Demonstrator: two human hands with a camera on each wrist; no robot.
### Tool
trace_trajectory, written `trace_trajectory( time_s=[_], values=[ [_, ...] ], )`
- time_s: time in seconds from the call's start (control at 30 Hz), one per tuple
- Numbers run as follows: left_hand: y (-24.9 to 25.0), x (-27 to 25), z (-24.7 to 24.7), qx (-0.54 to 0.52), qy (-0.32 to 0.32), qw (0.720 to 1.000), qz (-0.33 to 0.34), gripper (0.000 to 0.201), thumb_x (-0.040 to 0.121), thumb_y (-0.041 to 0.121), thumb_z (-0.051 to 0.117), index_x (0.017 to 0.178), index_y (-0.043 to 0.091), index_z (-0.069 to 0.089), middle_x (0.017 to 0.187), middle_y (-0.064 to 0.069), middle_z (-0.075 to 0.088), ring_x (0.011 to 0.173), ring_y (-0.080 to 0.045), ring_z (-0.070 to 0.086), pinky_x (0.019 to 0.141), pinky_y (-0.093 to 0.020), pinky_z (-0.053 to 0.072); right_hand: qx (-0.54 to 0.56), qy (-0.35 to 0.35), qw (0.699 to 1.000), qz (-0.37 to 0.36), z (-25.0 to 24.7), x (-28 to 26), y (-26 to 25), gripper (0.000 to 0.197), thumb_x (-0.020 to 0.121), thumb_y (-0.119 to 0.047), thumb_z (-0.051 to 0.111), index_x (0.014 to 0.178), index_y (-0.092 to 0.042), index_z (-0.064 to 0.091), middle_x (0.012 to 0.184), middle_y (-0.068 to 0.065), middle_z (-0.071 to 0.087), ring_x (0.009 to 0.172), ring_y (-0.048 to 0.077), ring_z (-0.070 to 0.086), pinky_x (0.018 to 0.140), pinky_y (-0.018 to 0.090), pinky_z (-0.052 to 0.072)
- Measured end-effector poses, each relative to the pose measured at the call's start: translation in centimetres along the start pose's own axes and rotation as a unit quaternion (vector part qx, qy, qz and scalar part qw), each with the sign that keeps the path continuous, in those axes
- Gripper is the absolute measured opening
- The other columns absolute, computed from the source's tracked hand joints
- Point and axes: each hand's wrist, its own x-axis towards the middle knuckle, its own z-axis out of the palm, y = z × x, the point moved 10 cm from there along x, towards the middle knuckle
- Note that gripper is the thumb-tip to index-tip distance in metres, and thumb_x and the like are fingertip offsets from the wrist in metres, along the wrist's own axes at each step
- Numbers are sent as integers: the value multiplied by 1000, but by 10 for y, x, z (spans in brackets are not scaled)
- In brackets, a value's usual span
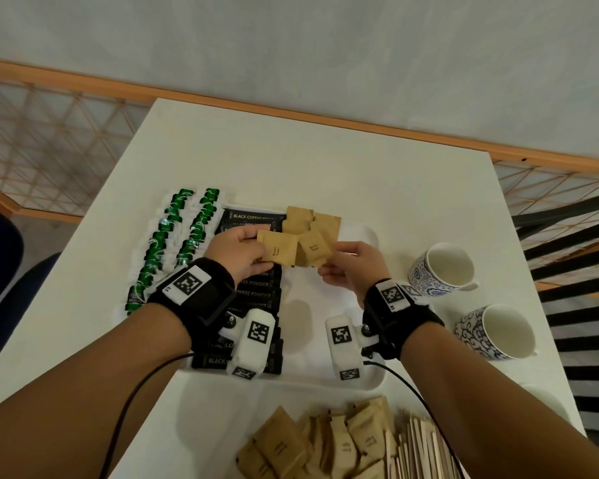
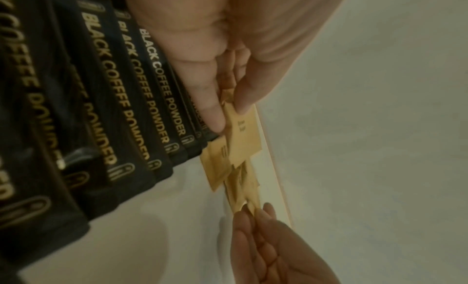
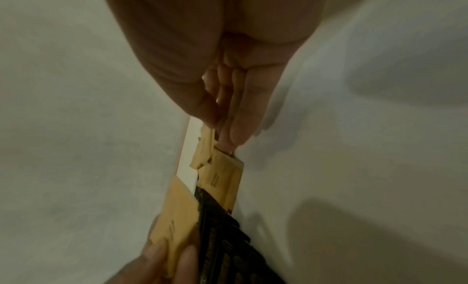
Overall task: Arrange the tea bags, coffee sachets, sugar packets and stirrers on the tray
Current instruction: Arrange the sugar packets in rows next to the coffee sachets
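1. A white table (image 1: 343, 167) stands against a pale wall, with an orange-trimmed lattice panel (image 1: 49, 143) at its far left and black-and-white striped flooring to its right.
2. A white tray (image 1: 363, 233) lies in the middle of the table; green tea bags (image 1: 173, 236) run in two rows along its left side, and black coffee sachets (image 1: 256, 285) fill the column just right of them.
3. The left hand (image 1: 239, 252) pinches one brown sugar packet (image 1: 279, 248) between thumb and fingers, above the sachets.
4. The right hand (image 1: 355, 262) pinches a second sugar packet (image 1: 313, 250) by its edge, fingers curled together; both packets sit just in front of a few brown packets (image 1: 308, 219) already at the tray's far end.
5. The right part of the tray is bare white from the hands down to its near rim.
6. Two blue-patterned cups (image 1: 441, 267) stand on the table just right of the tray, near the table's right edge.
7. A heap of loose sugar packets (image 1: 325, 440) and wooden stirrers (image 1: 419, 447) lies at the near edge, just before the tray.
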Motion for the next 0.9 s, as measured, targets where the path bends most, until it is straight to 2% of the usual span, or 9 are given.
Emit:
trace_trajectory(
  time_s=[0.13, 0.23, 0.3, 0.4, 0.53, 0.63, 0.8, 0.9],
  values=[
    [-6, 1, 3, 2, 0, 1000, -12, 37, 88, -10, 54, 115, 16, 56, 118, -14, 59, 105, -28, 61, 69, -28, 59, 84, 67, 994, -11, -16, 1, 10, 21, 88, 3, 56, 104, -11, 54, 75, 15, 66, 61, 19, 65, 60, 28, 57],
    [-11, 1, 5, -11, 4, 1000, -21, 36, 87, -12, 54, 113, 13, 53, 117, -16, 58, 109, -31, 60, 72, -30, 58, 58, 90, 994, -19, -21, 4, 17, 19, 89, 1, 55, 103, -8, 66, 74, 11, 67, 59, 14, 64, 63, 24, 58],
    [-13, 1, 5, -20, 6, 1000, -23, 36, 87, -13, 53, 114, 10, 53, 116, -16, 58, 110, -31, 59, 73, -31, 56, 10, 81, 996, -25, -19, 4, 18, 20, 89, -1, 57, 105, -7, 68, 74, 9, 67, 60, 13, 63, 66, 23, 58],
    [-12, 3, 5, -24, 3, 1000, -19, 38, 87, -13, 52, 119, 8, 53, 105, -10, 59, 106, -28, 60, 72, -30, 57, -94, 65, 992, -49, -16, 2, 13, 21, 86, -9, 63, 106, -11, 70, 74, 7, 69, 61, 14, 63, 68, 28, 59],
    [-9, 3, 6, -6, -10, 1000, -9, 38, 88, -13, 52, 115, 12, 56, 106, -10, 61, 103, -25, 61, 69, -25, 59, -180, 63, 980, -63, -15, 3, 7, 22, 84, -13, 65, 105, -17, 70, 73, 4, 72, 55, 11, 62, 62, 26, 58],
    [-9, 3, 5, 12, -14, 1000, -7, 38, 87, -12, 53, 111, 16, 59, 109, -14, 60, 101, -25, 62, 70, -25, 59, -192, 61, 977, -65, -14, 6, 6, 24, 83, -13, 64, 106, -17, 70, 73, 3, 72, 54, 11, 62, 60, 26, 58],
    [-6, 3, 6, 31, -17, 999, -1, 46, 87, -12, 54, 123, 15, 59, 100, -11, 58, 97, -24, 61, 80, -31, 56, -180, 60, 979, -68, -12, 9, 3, 20, 84, -18, 65, 103, -16, 71, 69, 1, 69, 51, 10, 60, 56, 25, 55],
    [-4, 4, 8, 44, -16, 999, 6, 48, 85, -12, 57, 125, 13, 57, 101, -11, 60, 95, -24, 63, 78, -30, 56, -178, 47, 977, -105, -4, 3, -7, 15, 88, -23, 63, 100, -18, 71, 72, -2, 69, 51, 7, 58, 52, 22, 51]
  ],
)
